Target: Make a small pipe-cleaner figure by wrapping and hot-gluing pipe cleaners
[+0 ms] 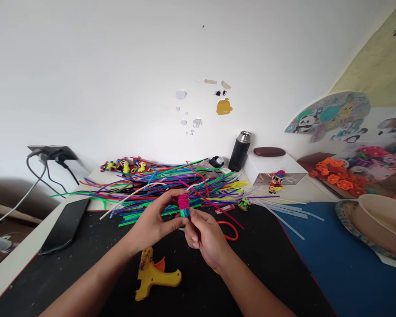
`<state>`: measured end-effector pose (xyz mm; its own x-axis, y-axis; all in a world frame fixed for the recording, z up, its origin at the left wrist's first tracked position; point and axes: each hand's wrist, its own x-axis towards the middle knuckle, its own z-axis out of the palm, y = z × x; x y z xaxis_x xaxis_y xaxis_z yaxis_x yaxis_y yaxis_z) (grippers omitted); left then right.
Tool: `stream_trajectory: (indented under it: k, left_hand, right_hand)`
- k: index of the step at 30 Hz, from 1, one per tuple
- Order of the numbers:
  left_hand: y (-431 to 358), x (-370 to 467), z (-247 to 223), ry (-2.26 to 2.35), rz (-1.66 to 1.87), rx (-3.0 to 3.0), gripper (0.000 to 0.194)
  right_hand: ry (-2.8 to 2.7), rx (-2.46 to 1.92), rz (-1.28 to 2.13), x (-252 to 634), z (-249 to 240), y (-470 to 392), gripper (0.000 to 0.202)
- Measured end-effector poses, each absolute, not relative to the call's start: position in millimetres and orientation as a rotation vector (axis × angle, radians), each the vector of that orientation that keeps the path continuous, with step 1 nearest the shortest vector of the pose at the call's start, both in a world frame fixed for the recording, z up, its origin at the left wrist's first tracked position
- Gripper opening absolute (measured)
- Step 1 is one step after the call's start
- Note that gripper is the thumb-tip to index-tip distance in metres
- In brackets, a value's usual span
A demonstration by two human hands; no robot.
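A small figure part of coiled pipe cleaner (184,201), bright pink on top with green and blue below, is held up over the front of the black mat. My left hand (155,222) curves around it, fingers at the top and thumb at the bottom. From the lower right, the closed fingers of my right hand (206,231) pinch its blue end. Below the hands lies a yellow hot glue gun (160,277) with an orange trigger. Partly behind my right hand are red-orange scissor handles (229,230).
Loose pipe cleaners (171,185) are heaped along the wall. A phone (66,224) lies left; a black flask (240,152) and a white box (273,165) stand behind. A finished figure (277,180), clear glue sticks (290,210) and a round basket (343,215) are right.
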<state>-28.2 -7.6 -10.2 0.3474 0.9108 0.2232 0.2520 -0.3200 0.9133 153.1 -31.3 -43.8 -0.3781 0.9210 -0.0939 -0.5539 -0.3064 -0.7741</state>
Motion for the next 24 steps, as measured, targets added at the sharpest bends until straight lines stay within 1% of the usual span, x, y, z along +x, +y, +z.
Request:
stream_trajectory:
  k: [7,11,16,21,24]
  left_hand:
    - [-9.4,-27.3,-8.4,1.092,0.984,1.872,0.051]
    - [-9.8,-25.2,-7.1,1.034,0.947,1.846,0.053]
    - [-10.3,-22.7,-4.7,0.989,0.903,1.838,0.050]
    - [-9.8,-25.2,-1.9,0.989,0.854,1.885,0.057]
    - [-8.5,-27.3,-2.1,1.043,0.853,1.929,0.056]
  right_hand:
    - [-0.794,-0.672,1.858,152.1,-46.8,-30.6,0.052]
    - [-0.790,-0.689,1.839,153.4,-47.4,-29.4,0.057]
    - [-0.798,-0.718,1.812,154.7,-46.2,-28.6,0.060]
    - [-0.822,-0.774,1.764,154.7,-47.2,-27.7,0.055]
    - [-0.862,-0.799,1.747,155.0,-47.8,-27.0,0.053]
